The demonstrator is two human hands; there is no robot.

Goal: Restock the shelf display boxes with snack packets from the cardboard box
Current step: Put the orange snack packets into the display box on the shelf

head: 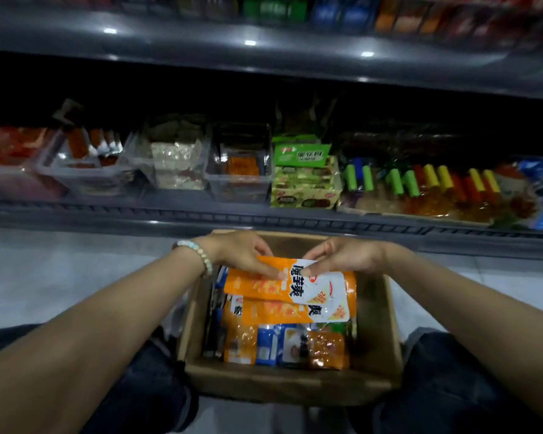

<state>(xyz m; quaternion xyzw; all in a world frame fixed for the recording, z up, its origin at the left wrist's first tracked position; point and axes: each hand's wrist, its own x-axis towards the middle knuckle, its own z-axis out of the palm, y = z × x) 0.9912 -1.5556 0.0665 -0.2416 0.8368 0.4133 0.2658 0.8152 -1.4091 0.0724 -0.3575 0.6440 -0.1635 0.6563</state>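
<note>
The left hand (242,253) and the right hand (342,255) are close together, each pinching the far edge of one orange-and-white snack packet (298,285), thumbs pressed on its printed face. A bead bracelet (198,255) circles the left wrist. The packet is held just over the open cardboard box (289,385), which stands on the pale floor (60,270) between the person's knees. Under it more packets (282,339) lie in the box, orange ones and blue-and-white ones. Beyond the box runs the lowest shelf (170,214), carrying clear display boxes (239,183) side by side. The one straight ahead holds a few orange packets low inside. Just to its right stands a green carton (304,189).
</note>
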